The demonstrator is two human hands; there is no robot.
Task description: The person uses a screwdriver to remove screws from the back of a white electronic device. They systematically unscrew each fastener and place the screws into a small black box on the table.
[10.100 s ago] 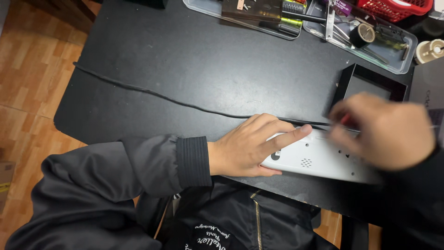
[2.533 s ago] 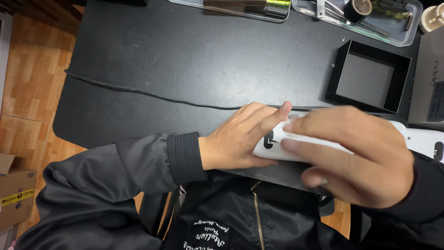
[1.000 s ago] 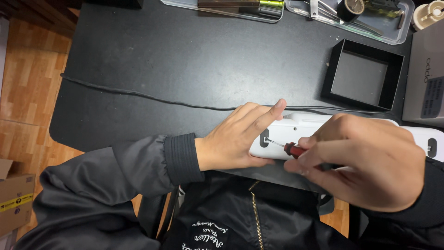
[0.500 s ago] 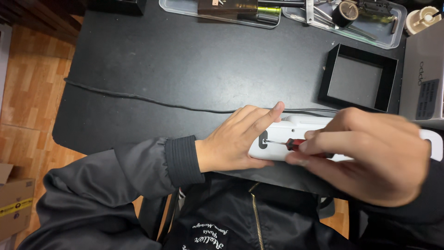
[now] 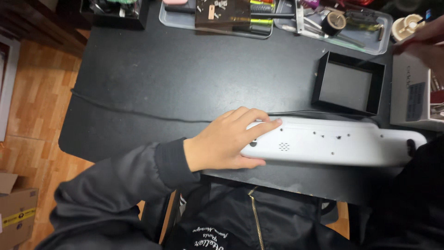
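Gone from above the white plastic casing is the right hand, which half a second ago was being held over it with a red-handled tool pinched in its fingers; it is now being seen only at the upper right edge of the head view, blurred, beside a white box. Whether its fingers are spread or closed on anything cannot be told, and the red-handled tool is no longer being shown in them. With that hand lifted away, the long casing is being laid bare along its whole length: small screw holes and a round patch of fine perforations are being shown on its upturned face.

The casing is lying lengthwise near the front edge of the black table. Its left end is being pressed down by the left hand, as before, fingers held loosely together and flat, thumb tucked against the near side.

A thin black cable is being run across the table from the left edge to behind the casing. Just beyond the casing an empty black tray is sitting, and a clear tray of tools is being kept along the far edge.
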